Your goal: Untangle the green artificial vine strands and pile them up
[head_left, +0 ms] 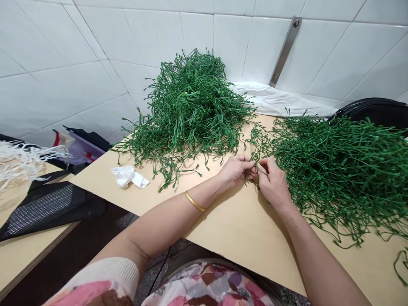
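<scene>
My left hand (pixel 235 169) and my right hand (pixel 273 182) meet over the wooden table (pixel 236 225), fingers pinched together on a thin green plastic sprig (pixel 256 166). A gold bangle sits on my left wrist. A tall heap of green plastic sprigs (pixel 191 106) stands behind my left hand. A wider, flatter pile of the same sprigs (pixel 338 170) spreads out to the right, touching my right hand.
A crumpled white tissue (pixel 129 176) lies on the table at the left. White cloth (pixel 280 100) is bunched against the tiled wall. A black mesh item (pixel 47 208) and white strands (pixel 22 159) rest on a second table at the left. A dark chair back (pixel 376 110) shows far right.
</scene>
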A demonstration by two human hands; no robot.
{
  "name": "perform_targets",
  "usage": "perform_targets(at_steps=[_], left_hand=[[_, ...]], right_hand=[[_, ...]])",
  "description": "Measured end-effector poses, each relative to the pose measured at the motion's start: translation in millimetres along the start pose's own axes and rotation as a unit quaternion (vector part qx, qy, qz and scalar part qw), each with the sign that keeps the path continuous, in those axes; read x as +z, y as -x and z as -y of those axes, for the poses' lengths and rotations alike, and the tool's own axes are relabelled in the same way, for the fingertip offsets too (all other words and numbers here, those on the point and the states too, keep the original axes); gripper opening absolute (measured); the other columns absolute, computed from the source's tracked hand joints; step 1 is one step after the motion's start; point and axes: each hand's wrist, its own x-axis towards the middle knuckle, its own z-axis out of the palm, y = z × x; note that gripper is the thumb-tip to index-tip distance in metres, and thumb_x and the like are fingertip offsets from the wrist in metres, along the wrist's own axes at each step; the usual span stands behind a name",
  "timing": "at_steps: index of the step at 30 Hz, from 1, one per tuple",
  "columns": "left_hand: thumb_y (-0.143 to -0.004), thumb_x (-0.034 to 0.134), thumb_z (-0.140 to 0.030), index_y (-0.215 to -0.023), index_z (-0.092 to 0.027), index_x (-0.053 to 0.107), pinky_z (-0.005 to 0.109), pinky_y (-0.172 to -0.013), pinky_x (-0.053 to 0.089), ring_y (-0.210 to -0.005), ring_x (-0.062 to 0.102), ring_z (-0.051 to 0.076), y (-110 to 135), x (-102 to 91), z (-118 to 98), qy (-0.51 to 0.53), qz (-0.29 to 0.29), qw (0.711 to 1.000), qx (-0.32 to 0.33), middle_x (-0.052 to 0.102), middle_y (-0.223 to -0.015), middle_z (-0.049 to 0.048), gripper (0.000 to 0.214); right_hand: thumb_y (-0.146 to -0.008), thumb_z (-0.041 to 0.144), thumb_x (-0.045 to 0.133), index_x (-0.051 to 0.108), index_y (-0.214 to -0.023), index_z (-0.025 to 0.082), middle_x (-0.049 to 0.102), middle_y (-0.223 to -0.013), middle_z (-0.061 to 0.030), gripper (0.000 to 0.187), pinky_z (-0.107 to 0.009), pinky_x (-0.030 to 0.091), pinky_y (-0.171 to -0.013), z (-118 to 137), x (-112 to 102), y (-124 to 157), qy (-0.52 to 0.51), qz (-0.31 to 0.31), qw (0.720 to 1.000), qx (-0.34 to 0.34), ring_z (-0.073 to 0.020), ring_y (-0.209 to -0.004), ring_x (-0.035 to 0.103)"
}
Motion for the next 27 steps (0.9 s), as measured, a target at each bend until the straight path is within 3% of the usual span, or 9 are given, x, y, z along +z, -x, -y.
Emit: perform_targets(at_steps=[6, 11, 18, 23, 27], left_hand=[[-0.069, 0.057, -0.008, -0.056, -0.012, 0.047, 0.019, -0.044, 0.037, -0.038, 0.046, 0.006, 0.5, 2.3, 0.4, -0.007, -0.015, 0.999, 0.029, 0.050, -0.045, -0.0020, 0.017], [-0.068, 0.058, -0.011, -0.057, -0.012, 0.048, 0.020, -0.047, 0.039, -0.042, 0.051, 0.008, 0.1, -2.8, -0.9, -0.025, 0.057, 0.998, 0.013, 0.055, -0.048, 0.0014, 0.015], [-0.067, 0.060, -0.012, -0.055, -0.013, 0.045, 0.020, -0.048, 0.039, -0.043, 0.051, 0.008, 1.7, -1.4, 3.4, -0.039, 0.044, 0.997, 0.046, 0.054, -0.048, 0.0003, 0.020], [-0.069, 0.060, -0.015, -0.056, -0.014, 0.043, 0.020, -0.048, 0.038, -0.042, 0.048, 0.007, 2.9, 2.2, 4.5, -0.078, 0.034, 0.994, 0.070, 0.054, -0.048, -0.0013, 0.021], [-0.072, 0.057, -0.015, -0.056, -0.015, 0.042, 0.018, -0.044, 0.033, -0.039, 0.043, 0.005, 3.4, 3.5, 2.5, -0.131, 0.047, 0.986, 0.088, 0.049, -0.043, -0.0035, 0.022]], right_hand=[[-0.077, 0.028, 0.051, 0.057, -0.099, 0.017, 0.061, -0.079, -0.0043, 0.025, -0.028, 0.041, -0.065, 1.7, -3.7, 0.8, -0.009, 0.026, 0.998, -0.048, -0.0164, -0.071, 0.055], [-0.084, 0.029, 0.043, 0.060, -0.087, 0.018, 0.062, -0.071, -0.0023, 0.020, -0.025, 0.041, -0.063, 1.7, -5.8, -0.2, -0.055, 0.013, 0.998, -0.032, -0.0139, -0.066, 0.055], [-0.084, 0.024, 0.040, 0.059, -0.078, 0.017, 0.059, -0.076, -0.0065, 0.021, -0.029, 0.036, -0.070, -3.5, -6.0, -3.0, 0.143, -0.013, 0.982, -0.124, -0.0177, -0.074, 0.052], [-0.084, 0.025, 0.037, 0.055, -0.072, 0.017, 0.055, -0.072, -0.0061, 0.023, -0.029, 0.033, -0.064, -3.0, -2.5, -4.4, 0.174, -0.022, 0.980, -0.091, -0.0169, -0.069, 0.048], [-0.081, 0.024, 0.039, 0.051, -0.069, 0.018, 0.053, -0.068, -0.0035, 0.019, -0.027, 0.031, -0.061, -2.1, -1.8, -5.1, 0.106, -0.023, 0.994, -0.027, -0.0149, -0.064, 0.046]])
